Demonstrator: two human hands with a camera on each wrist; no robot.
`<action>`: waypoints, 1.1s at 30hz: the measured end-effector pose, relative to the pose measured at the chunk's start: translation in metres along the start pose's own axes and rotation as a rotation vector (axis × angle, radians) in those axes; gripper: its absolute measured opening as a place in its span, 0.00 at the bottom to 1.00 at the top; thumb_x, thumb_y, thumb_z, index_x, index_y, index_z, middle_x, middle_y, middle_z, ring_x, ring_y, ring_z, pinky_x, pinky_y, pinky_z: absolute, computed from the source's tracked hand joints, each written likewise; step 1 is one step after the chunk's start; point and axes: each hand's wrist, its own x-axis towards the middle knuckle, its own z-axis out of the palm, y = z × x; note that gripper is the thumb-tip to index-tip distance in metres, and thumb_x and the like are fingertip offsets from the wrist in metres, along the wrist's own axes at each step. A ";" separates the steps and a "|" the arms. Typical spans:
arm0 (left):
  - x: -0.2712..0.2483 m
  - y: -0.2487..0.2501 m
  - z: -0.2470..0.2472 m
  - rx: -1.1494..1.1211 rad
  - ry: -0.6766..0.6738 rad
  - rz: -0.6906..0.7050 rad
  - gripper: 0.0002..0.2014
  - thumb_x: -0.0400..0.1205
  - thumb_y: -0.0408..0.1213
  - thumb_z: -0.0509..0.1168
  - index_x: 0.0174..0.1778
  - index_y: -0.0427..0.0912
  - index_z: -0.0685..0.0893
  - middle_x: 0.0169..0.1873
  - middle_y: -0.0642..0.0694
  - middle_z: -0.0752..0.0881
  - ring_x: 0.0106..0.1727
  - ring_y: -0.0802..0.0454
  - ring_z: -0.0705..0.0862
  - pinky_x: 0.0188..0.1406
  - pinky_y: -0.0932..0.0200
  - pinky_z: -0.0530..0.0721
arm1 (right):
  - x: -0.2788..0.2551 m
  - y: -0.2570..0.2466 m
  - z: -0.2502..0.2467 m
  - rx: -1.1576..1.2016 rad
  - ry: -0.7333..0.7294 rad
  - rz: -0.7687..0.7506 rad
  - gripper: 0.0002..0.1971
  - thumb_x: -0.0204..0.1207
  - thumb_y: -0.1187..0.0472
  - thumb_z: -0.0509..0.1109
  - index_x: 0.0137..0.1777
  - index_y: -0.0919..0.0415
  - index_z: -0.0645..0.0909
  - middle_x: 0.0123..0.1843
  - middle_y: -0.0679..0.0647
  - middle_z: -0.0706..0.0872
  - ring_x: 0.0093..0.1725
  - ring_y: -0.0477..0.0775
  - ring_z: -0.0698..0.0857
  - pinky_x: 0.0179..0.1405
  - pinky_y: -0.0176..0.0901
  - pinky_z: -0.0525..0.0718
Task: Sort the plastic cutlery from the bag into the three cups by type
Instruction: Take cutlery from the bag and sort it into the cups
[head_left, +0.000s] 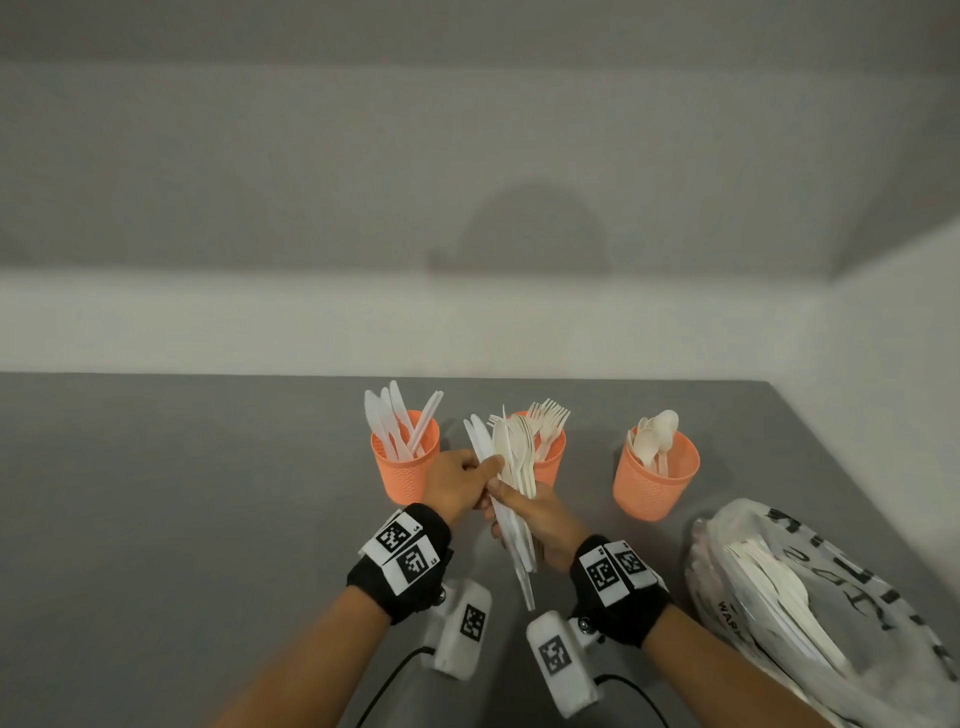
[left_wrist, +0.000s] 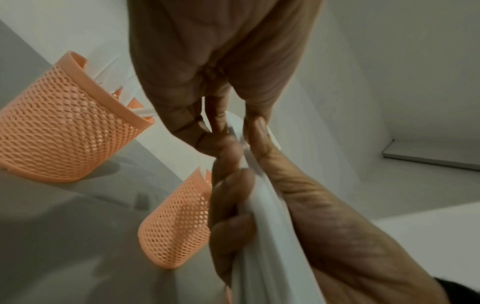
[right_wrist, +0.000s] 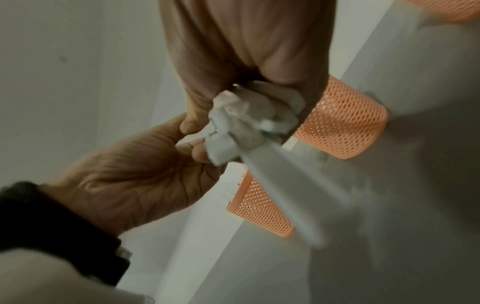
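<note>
Table (head_left: 182, 519): grey surface set against a pale wall, carrying the bag, three cups and both forearms above it
Bag (head_left: 841, 582): clear plastic with dark lettering, lying at the table's right edge near the right forearm; white cutlery (head_left: 779, 597) shows through it
Right arm: comes in from lower right, forearm angled up toward the middle, black wrist strap with square markers
Left arm: comes in from lower left, angled up and to the right, same kind of strap, so the two hands meet in front of the middle cup
Knife cup (head_left: 405, 457): orange mesh, leftmost, knives standing in it, just behind the left hand
Fork cup (head_left: 550, 462): orange mesh, middle, forks standing in it, partly hidden by the held bundle
Spoon cup (head_left: 655, 475): orange mesh, rightmost, spoons inside, apart from both hands
Bundle (head_left: 511, 462): mixed white knives, forks and spoons, heads fanned upward, handles pointing down toward the person, held above the table
Right hand (head_left: 540, 519): fingers and thumb curled round the bundle's handles, fist upright
Left hand (head_left: 457, 483): knuckles up, thumb and fingertips pinching a piece at the bundle's left side; which piece is unclear from the blur
</note>
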 end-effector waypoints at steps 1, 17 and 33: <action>0.000 0.000 -0.001 -0.004 -0.005 0.003 0.15 0.80 0.37 0.66 0.27 0.39 0.77 0.21 0.44 0.80 0.22 0.52 0.78 0.31 0.59 0.81 | -0.001 0.000 -0.001 0.015 -0.008 0.004 0.12 0.80 0.59 0.64 0.55 0.68 0.78 0.28 0.51 0.85 0.24 0.43 0.84 0.23 0.34 0.81; -0.005 0.006 -0.014 -0.304 0.174 -0.032 0.07 0.84 0.38 0.56 0.41 0.44 0.73 0.23 0.48 0.67 0.19 0.56 0.66 0.15 0.66 0.67 | 0.000 0.000 -0.006 0.171 0.068 0.125 0.07 0.79 0.56 0.66 0.51 0.59 0.80 0.28 0.54 0.79 0.23 0.49 0.77 0.24 0.39 0.78; -0.019 0.009 -0.001 -0.030 -0.107 -0.206 0.10 0.80 0.36 0.64 0.32 0.42 0.77 0.13 0.55 0.75 0.08 0.64 0.69 0.10 0.72 0.61 | -0.003 0.002 -0.006 -0.038 0.005 0.046 0.11 0.78 0.60 0.68 0.59 0.58 0.81 0.40 0.56 0.90 0.27 0.48 0.86 0.30 0.39 0.83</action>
